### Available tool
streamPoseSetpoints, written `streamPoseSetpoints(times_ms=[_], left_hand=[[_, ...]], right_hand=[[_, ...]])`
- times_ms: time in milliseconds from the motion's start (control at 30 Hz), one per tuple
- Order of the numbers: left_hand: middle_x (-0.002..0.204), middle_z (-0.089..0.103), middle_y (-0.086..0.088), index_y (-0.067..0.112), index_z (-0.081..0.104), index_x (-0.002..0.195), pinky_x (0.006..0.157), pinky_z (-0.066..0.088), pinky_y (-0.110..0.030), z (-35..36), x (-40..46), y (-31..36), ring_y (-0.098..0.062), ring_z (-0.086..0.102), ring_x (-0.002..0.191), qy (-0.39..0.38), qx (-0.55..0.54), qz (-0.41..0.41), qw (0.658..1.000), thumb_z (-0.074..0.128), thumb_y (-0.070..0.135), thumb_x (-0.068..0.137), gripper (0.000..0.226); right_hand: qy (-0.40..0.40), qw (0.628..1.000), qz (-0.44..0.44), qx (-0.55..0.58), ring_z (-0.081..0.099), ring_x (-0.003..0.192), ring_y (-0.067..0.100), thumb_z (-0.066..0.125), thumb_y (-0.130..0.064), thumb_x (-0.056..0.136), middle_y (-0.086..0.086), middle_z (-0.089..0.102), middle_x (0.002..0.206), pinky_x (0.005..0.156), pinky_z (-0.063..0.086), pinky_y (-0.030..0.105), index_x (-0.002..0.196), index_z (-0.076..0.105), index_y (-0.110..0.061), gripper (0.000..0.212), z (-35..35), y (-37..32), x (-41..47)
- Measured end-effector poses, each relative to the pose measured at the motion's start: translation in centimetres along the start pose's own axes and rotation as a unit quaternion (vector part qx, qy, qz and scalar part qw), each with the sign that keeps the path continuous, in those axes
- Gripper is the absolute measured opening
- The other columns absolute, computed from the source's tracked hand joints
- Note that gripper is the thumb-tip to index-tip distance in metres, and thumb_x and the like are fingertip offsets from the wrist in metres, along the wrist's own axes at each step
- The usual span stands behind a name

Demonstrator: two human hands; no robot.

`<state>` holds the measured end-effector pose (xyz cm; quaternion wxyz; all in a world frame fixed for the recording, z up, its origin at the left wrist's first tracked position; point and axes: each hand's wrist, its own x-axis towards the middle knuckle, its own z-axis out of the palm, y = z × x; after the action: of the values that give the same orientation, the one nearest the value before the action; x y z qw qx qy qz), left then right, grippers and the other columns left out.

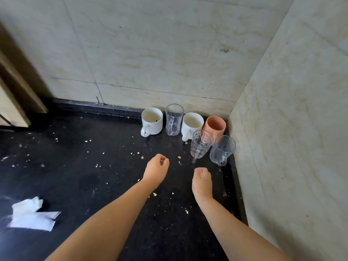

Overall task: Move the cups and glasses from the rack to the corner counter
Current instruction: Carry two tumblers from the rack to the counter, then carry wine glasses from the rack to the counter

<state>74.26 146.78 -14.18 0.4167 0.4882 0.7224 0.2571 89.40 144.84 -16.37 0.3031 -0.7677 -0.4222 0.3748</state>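
Note:
Several cups stand upright in the corner of the black counter (84, 176). Along the back wall are a white mug (152, 121), a clear glass mug (174, 119), a second white mug (192, 126) and an orange cup (215, 127). In front of these stand a patterned glass mug (200, 146) and a ribbed glass mug (222, 150). My left hand (156, 169) hovers over the counter with its fingers curled and nothing in it. My right hand (202, 181) is likewise loosely closed and empty, just short of the patterned glass mug. No rack is in view.
Marble-tiled walls (169, 53) close off the corner at the back and right. Crumbs are scattered over the counter. A crumpled white paper and a plastic wrapper (32, 213) lie at the left front. A wooden frame (13, 95) stands at the far left.

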Motion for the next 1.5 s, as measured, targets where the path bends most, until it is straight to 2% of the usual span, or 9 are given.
streamPoseSetpoints(times_ms=[100,233,400,600,800,900,1100,1267,1500], left_hand=[[0.102,0.059,-0.003,0.016,0.059,0.101,0.082,0.048,-0.038,-3.9,-2.3,-2.1,-0.022,0.054,0.096,0.039,0.114,0.03,0.992,0.042,0.03,0.094,0.023],[0.109,0.058,-0.004,0.016,0.06,0.104,0.086,0.042,-0.038,-9.5,-6.0,-5.9,-0.026,0.049,0.108,0.114,0.25,0.037,0.961,0.041,0.031,0.094,0.026],[0.112,0.057,-0.007,0.014,0.059,0.106,0.087,0.042,-0.039,-16.1,-12.8,-10.9,-0.028,0.049,0.111,0.166,0.304,0.002,0.938,0.041,0.031,0.095,0.027],[0.111,0.058,-0.008,0.013,0.06,0.101,0.087,0.043,-0.04,-23.8,-27.2,-20.9,-0.029,0.051,0.108,0.234,0.299,-0.061,0.923,0.038,0.028,0.094,0.027],[0.111,0.056,-0.01,0.014,0.058,0.106,0.086,0.043,-0.041,-30.1,-43.2,-30.0,-0.031,0.05,0.111,0.294,0.311,-0.181,0.885,0.039,0.028,0.094,0.026],[0.114,0.056,-0.009,0.014,0.057,0.108,0.086,0.044,-0.041,-33.2,-51.2,-33.8,-0.03,0.051,0.112,0.338,0.306,-0.239,0.857,0.039,0.03,0.095,0.027],[0.115,0.056,-0.008,0.015,0.056,0.109,0.088,0.044,-0.043,-36.1,-65.5,-41.2,-0.029,0.052,0.113,0.426,0.23,-0.349,0.803,0.043,0.033,0.093,0.028],[0.104,0.058,-0.005,0.017,0.057,0.104,0.085,0.051,-0.041,-37.8,-75.2,-46.8,-0.026,0.057,0.099,0.497,0.166,-0.423,0.739,0.043,0.034,0.094,0.024],[0.099,0.058,-0.003,0.019,0.058,0.099,0.085,0.053,-0.041,-43.1,-85.1,-53.7,-0.021,0.057,0.092,0.524,0.106,-0.514,0.671,0.047,0.032,0.093,0.018]], right_hand=[[-0.074,0.975,-0.125,-0.169,0.052,0.108,0.025,0.043,-0.02,0.098,0.008,0.053,0.117,0.085,0.045,0.034,0.11,0.058,-0.011,0.021,1.4,-2.5,-1.9],[-0.154,0.868,-0.273,-0.384,0.044,0.121,0.026,0.044,-0.027,0.097,0.006,0.046,0.13,0.095,0.042,0.041,0.124,0.049,-0.017,0.029,3.9,-5.5,-5.7],[-0.186,0.756,-0.398,-0.485,0.043,0.123,0.028,0.042,-0.026,0.096,0.008,0.045,0.131,0.097,0.04,0.043,0.125,0.049,-0.015,0.032,8.1,-8.2,-13.0],[-0.226,0.664,-0.532,-0.475,0.045,0.118,0.03,0.04,-0.021,0.095,0.01,0.048,0.127,0.094,0.04,0.043,0.119,0.054,-0.012,0.029,15.1,-8.7,-28.7],[-0.301,0.558,-0.637,-0.439,0.047,0.119,0.034,0.04,-0.019,0.096,0.014,0.049,0.126,0.091,0.043,0.044,0.118,0.052,-0.008,0.027,21.1,-8.3,-46.9],[-0.331,0.505,-0.679,-0.418,0.048,0.118,0.033,0.041,-0.019,0.095,0.013,0.049,0.124,0.089,0.044,0.041,0.117,0.052,-0.009,0.027,23.7,-8.2,-55.9],[-0.356,0.363,-0.763,-0.4,0.045,0.118,0.032,0.038,-0.025,0.097,0.013,0.047,0.125,0.089,0.045,0.044,0.121,0.048,-0.009,0.031,28.5,-6.4,-70.9],[-0.395,0.25,-0.805,-0.366,0.044,0.121,0.033,0.038,-0.032,0.097,0.013,0.046,0.129,0.091,0.044,0.046,0.124,0.048,-0.01,0.035,33.0,-4.3,-83.1],[-0.434,0.156,-0.832,-0.31,0.046,0.12,0.034,0.039,-0.032,0.097,0.013,0.048,0.126,0.092,0.043,0.046,0.122,0.05,-0.011,0.034,39.5,-2.5,-98.8]])
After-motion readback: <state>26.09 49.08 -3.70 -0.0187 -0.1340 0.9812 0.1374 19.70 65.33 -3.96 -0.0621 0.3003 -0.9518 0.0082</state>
